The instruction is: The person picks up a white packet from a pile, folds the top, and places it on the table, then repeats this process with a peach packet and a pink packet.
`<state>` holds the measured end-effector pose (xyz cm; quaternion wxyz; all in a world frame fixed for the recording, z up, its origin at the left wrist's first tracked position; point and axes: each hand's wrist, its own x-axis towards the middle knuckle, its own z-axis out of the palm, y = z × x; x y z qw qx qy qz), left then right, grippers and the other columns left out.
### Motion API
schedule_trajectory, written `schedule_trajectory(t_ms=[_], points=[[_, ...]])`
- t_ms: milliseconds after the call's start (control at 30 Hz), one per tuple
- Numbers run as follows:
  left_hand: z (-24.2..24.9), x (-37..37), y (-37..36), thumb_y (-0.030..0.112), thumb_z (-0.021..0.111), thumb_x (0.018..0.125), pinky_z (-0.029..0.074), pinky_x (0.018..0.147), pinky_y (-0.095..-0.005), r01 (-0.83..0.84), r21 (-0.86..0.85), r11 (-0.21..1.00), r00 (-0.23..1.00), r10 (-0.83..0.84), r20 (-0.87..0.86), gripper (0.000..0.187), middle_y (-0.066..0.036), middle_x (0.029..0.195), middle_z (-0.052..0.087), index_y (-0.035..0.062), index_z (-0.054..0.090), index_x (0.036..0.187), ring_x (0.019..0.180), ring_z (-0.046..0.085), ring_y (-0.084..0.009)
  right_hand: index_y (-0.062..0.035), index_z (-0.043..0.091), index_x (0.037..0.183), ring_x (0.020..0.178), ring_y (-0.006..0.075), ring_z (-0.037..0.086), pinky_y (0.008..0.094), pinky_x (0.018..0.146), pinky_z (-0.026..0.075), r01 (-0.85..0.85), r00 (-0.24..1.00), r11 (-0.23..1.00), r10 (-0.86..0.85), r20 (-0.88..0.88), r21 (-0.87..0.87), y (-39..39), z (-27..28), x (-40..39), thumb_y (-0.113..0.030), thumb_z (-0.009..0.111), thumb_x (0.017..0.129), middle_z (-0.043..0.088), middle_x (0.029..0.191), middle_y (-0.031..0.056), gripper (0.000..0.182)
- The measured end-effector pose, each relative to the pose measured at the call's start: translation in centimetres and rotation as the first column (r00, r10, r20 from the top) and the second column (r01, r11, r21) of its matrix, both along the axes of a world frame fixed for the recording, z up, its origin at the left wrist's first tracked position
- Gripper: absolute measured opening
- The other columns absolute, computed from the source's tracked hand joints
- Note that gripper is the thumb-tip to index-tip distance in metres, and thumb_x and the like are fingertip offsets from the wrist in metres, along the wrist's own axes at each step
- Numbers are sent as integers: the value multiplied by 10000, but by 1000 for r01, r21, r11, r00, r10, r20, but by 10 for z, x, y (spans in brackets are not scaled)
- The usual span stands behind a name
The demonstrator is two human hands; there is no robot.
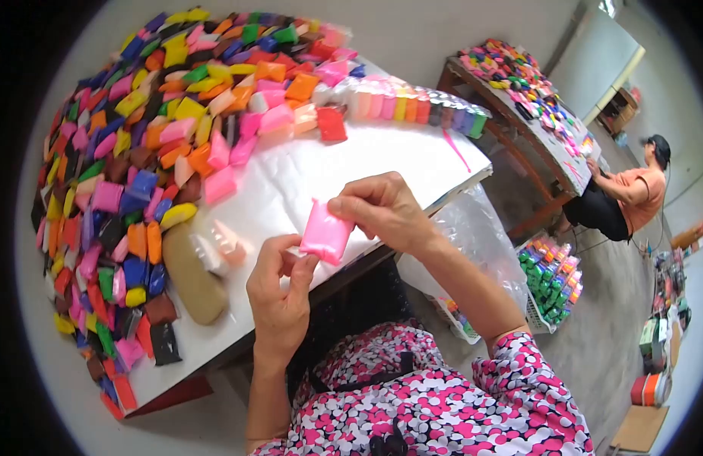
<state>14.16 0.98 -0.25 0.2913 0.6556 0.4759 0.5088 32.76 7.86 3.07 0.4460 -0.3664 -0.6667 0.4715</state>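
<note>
One small pink packet, shiny-wrapped, held between two bare hands above the near edge of the work table. Left hand: thumb and fingers closed on the packet's lower end. Right hand: thumb and forefinger pinching its upper right corner. On the table's white top, to the left of the hands: pale peach and white packets, blurred, beside one tan oblong piece, smooth, rounded at the ends. Beyond these, one large heap of wrapped packets, in pink, orange, yellow, green, blue, red, brown and black. At the far side, one row of packets in clear wrapping, colours side by side; a red packet just beside it; one thin pink strip near the table's right end. Beside the table: one clear plastic bag; one white basket of multicoloured packets. Further off, a second table bearing more packets, with another person in a dark cap and orange top seated at it.
</note>
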Motion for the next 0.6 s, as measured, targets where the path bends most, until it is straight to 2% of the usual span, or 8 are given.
schedule_trajectory(t_ms=[133, 233, 267, 400, 533, 600], points=[[-1, 6, 5, 115, 563, 959, 388, 541, -227, 87, 37, 996, 996, -85, -36, 146, -2, 681, 523, -6, 609, 892, 589, 478, -71, 39, 606, 652, 531, 34, 428, 251, 476, 356, -14, 999, 1000, 15, -36, 24, 4, -13, 1, -140, 626, 873, 500, 549, -15, 285], [1, 11, 4, 100, 568, 950, 364, 518, -236, 118, 47, 992, 993, -118, 1, 157, -8, 663, 506, -9, 607, 845, 575, 467, -77, 26, 574, 616, 520, 26, 386, 250, 458, 324, -19, 999, 999, 21, -44, 25, 7, -23, -2, -143, 619, 876, 448, 530, -35, 313], [-1, 12, 6, 51, 566, 923, 346, 508, -250, 108, 94, 990, 994, -107, -14, 125, -24, 655, 494, -16, 595, 822, 559, 453, -92, 22, 573, 612, 517, 24, 380, 249, 455, 319, -32, 999, 999, 32, -30, 10, 9, -25, -1, -145, 617, 876, 444, 526, -36, 316], [-4, 14, 10, -33, 578, 853, 330, 469, -302, 132, 271, 954, 990, -116, -75, 67, -95, 657, 482, -23, 550, 793, 520, 441, -197, 6, 547, 590, 501, 26, 348, 257, 444, 286, -71, 996, 996, 69, -49, -46, 12, -22, 0, -151, 605, 880, 417, 517, -46, 335], [-9, 15, 16, -44, 571, 845, 332, 463, -315, 122, 342, 932, 992, -100, -83, 82, -103, 655, 481, -20, 534, 775, 508, 447, -206, -11, 544, 586, 514, 15, 327, 252, 453, 263, -127, 987, 980, 110, -114, -155, 19, -28, 0, -153, 604, 891, 412, 531, -73, 341], [-12, 13, 17, -43, 562, 848, 333, 461, -319, 130, 342, 931, 990, -101, -101, 83, -103, 652, 475, -19, 528, 777, 501, 442, -206, -14, 547, 595, 525, 10, 330, 251, 457, 266, -94, 995, 987, 88, -51, -129, 22, -37, 0, -162, 598, 902, 404, 533, -82, 345]])
